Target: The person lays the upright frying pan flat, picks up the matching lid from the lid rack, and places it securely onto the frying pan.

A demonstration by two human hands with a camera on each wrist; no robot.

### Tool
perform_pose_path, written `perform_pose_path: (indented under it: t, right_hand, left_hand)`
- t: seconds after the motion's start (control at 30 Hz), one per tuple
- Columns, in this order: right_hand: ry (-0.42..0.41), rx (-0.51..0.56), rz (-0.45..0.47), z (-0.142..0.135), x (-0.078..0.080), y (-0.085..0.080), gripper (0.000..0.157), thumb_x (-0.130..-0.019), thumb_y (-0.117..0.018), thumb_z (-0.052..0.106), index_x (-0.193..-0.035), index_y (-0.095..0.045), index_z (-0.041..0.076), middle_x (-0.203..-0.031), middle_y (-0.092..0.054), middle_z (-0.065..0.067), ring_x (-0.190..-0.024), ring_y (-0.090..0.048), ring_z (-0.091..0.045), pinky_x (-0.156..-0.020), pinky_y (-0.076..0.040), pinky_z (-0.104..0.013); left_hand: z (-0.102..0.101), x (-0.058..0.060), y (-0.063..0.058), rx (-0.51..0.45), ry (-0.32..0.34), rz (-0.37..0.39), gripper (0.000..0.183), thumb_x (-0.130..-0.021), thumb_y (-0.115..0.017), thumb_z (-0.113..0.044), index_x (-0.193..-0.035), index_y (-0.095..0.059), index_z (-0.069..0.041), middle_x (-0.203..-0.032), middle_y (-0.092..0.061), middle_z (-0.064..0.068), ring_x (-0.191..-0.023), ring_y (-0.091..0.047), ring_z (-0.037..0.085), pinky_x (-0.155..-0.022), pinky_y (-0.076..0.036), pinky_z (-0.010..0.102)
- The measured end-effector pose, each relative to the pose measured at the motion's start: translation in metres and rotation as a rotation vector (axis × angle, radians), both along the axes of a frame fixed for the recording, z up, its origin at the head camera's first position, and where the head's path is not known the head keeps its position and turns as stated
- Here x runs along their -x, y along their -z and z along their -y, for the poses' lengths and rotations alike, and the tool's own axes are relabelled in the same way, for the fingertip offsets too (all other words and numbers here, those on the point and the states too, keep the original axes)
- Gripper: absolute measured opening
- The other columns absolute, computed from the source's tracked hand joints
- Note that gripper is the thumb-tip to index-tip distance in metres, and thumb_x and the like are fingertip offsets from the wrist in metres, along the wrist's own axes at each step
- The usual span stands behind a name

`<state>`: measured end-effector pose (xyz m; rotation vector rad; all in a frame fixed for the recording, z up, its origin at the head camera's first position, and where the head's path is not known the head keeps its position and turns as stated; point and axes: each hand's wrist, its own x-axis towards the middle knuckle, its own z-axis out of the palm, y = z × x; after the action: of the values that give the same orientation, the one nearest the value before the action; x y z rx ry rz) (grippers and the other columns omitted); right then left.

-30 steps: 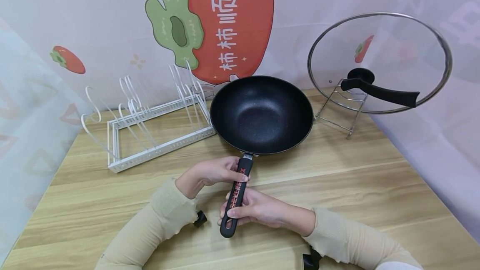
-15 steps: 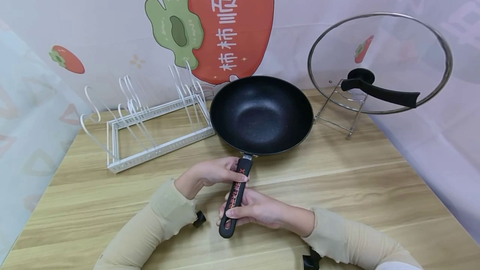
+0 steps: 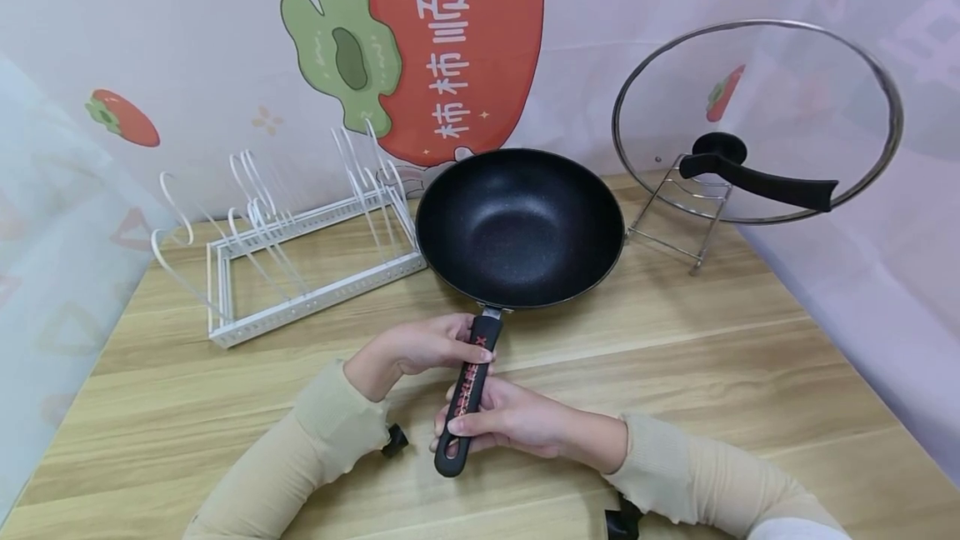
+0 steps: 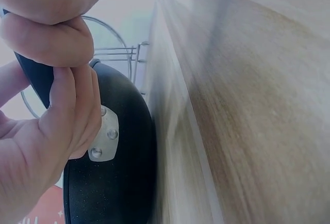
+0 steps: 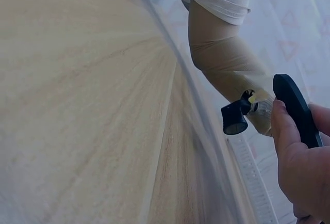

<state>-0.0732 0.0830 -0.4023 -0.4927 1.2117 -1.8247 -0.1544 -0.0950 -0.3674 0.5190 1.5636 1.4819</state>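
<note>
A black wok (image 3: 521, 227) faces up and toward me in the middle of the head view, its long black handle (image 3: 468, 386) pointing my way. My left hand (image 3: 431, 347) grips that handle close to the pan, thumb across the top. Nearer the handle's end, my right hand (image 3: 517, 419) holds it with the thumb on top and fingers beneath. In the left wrist view, a riveted metal bracket (image 4: 104, 135) joins the handle to the wok's dark outer wall. The right wrist view shows the handle's rounded end (image 5: 289, 92) in my right hand.
A white rack (image 3: 322, 298) with upright hooped dividers stands left of the wok. To the right, a glass lid (image 3: 795, 107) with a black handle leans on a small wire stand (image 3: 667, 248). All are on a wooden table (image 3: 675, 373) before a printed backdrop.
The view has shifted slightly, so the rack, lid and backdrop sit a little farther left and up. Both hands keep their hold on the wok's handle.
</note>
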Motion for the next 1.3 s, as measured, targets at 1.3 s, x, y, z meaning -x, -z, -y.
perform_pose_path:
  t: [1.3]
  right_hand:
    - [-0.048, -0.106, 0.079, -0.015, 0.003, -0.005, 0.041, -0.103, -0.06, 0.009, -0.132, -0.044, -0.016, -0.108, -0.068, -0.002, -0.102, -0.068, -0.015, -0.101, -0.052, -0.044]
  left_hand:
    - [0.005, -0.007, 0.006, -0.056, -0.044, 0.072, 0.049, -0.102, -0.053, -0.003, -0.142, -0.033, 0.019, -0.118, -0.065, 0.019, -0.101, -0.063, 0.014, -0.098, -0.05, 0.031]
